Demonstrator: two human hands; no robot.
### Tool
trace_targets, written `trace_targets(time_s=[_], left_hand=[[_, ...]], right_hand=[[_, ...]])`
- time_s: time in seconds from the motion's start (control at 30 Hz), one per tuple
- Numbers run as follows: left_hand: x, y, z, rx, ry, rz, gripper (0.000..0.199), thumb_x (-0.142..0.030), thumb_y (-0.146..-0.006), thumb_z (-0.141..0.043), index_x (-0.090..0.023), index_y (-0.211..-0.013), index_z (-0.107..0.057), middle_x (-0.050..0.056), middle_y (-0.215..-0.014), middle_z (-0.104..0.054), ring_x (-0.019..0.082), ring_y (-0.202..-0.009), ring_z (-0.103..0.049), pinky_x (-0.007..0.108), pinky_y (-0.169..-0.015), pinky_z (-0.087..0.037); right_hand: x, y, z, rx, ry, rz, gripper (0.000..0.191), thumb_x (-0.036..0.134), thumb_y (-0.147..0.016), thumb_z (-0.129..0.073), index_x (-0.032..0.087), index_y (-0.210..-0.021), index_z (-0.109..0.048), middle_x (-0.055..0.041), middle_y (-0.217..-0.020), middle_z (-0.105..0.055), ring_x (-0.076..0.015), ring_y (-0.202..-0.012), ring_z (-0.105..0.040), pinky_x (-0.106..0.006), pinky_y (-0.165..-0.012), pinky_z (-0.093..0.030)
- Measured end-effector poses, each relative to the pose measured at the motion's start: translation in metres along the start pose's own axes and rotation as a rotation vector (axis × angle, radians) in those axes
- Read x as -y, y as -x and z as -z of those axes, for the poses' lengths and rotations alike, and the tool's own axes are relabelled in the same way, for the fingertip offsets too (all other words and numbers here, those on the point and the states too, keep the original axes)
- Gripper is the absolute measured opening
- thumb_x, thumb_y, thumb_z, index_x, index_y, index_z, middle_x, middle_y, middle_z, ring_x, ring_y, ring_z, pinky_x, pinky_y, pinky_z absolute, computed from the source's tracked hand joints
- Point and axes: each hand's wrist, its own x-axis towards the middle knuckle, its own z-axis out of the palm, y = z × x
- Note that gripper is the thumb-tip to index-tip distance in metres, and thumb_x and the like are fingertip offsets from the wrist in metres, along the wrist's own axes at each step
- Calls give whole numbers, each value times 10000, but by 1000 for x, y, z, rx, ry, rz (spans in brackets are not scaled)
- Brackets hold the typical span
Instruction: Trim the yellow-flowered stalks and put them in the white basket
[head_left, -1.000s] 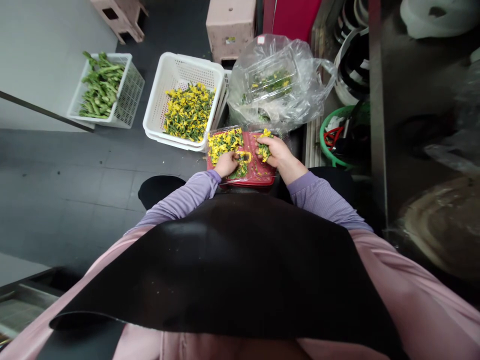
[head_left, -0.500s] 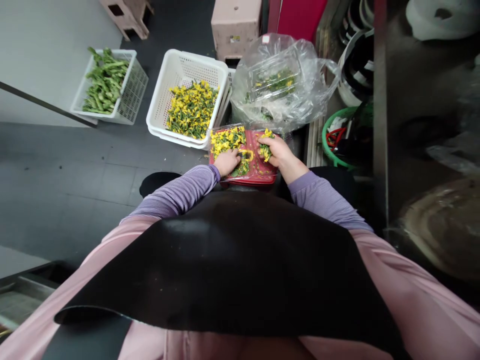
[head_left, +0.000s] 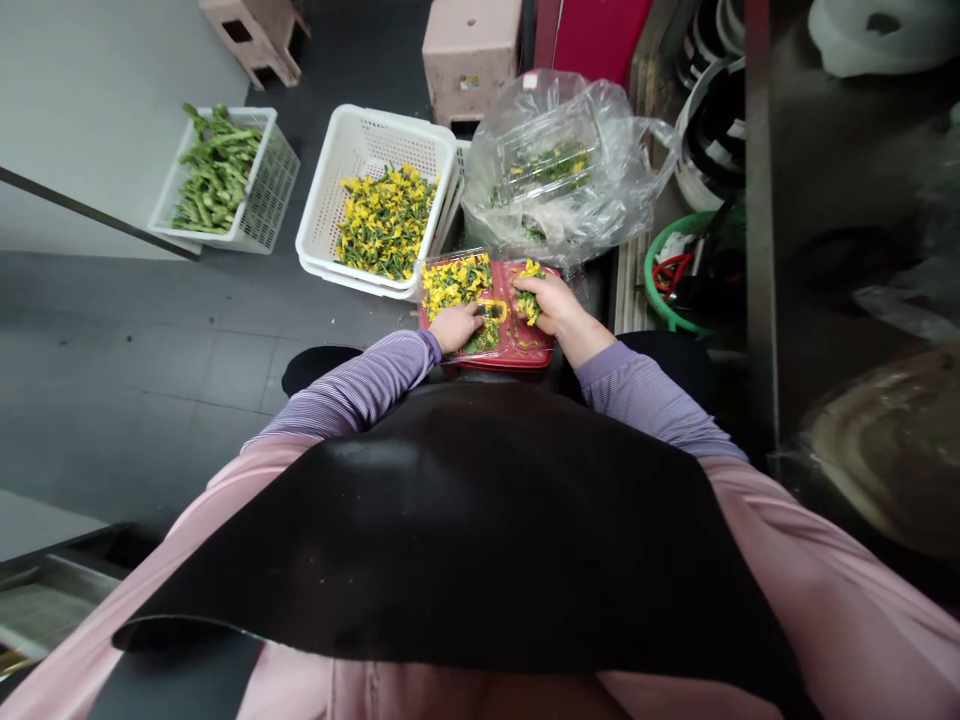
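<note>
A clear plastic clamshell box [head_left: 531, 343] lies unfolded on a red surface at my lap. Its left half is packed with yellow-flowered green stems [head_left: 457, 280]; scattered green and yellow bits show in the right half. My left hand [head_left: 456, 328] rests over the front of the packed half, fingers extended onto the stems beside a yellow-rimmed dark label. Over the right half, my right hand [head_left: 553, 300] grips a small bunch of yellow flowers [head_left: 529, 308] between thumb and fingers. Some of its fingertips are hidden behind the bunch.
Ahead stands a white basket [head_left: 319, 215] of yellow flowers, with a basket of green stalks [head_left: 274, 195] farther left. A clear plastic bag [head_left: 487, 215] holding a filled box sits ahead right. A green basket [head_left: 651, 270] and metal shelving [head_left: 761, 250] border the right side.
The view has shifted slightly. My right hand and its bunch have moved a little left and down; my left hand stays over the stems.
</note>
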Motion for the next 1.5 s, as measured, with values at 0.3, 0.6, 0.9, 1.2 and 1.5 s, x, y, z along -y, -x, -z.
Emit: trace_targets(time_s=[0.3,0.6,0.9,1.2,1.5], left_hand=[[-11,18,30,-315,1222,397,71,-136,-869,-673,-144,-931,-638,-37,-648,-628,94,-533,-590,251,-610,-528],[-44,31,35,-324,1446,471,64,-114,-914,-671,-139,-904,-613,-48,-585,-639,71,-499,-618,199,-565,-528],[-18,29,64,-159,1078,315,49,-145,-846,-746,-119,-810,-727,-13,-532,-628,84,-470,-591,241,-567,-559],[-1,19,74,-34,1178,279,142,-203,-790,-799,-79,-860,-797,93,-667,-732,137,-553,-674,277,-583,-594],[10,14,30,-108,443,94,218,-132,-792,-662,-188,-946,-804,80,-962,-747,187,-904,-690,321,-863,-567]], right_hand=[[-14,2,-7,95,26,7,253,198,-603,-881,157,-789,-713,-18,-742,-738,-164,-734,-680,-325,-788,-576],[-27,10,-14,246,232,97,338,227,-546,-934,169,-810,-730,11,-782,-753,-147,-747,-660,-295,-808,-548],[-15,13,-14,215,474,259,206,155,-626,-864,190,-759,-711,5,-724,-691,-220,-847,-655,-369,-870,-547],[4,18,-10,388,431,147,120,192,-728,-811,169,-784,-707,17,-656,-635,-157,-677,-588,-295,-695,-505],[5,9,-5,83,165,-8,205,105,-689,-808,182,-817,-668,8,-665,-637,-134,-547,-563,-283,-544,-494]])
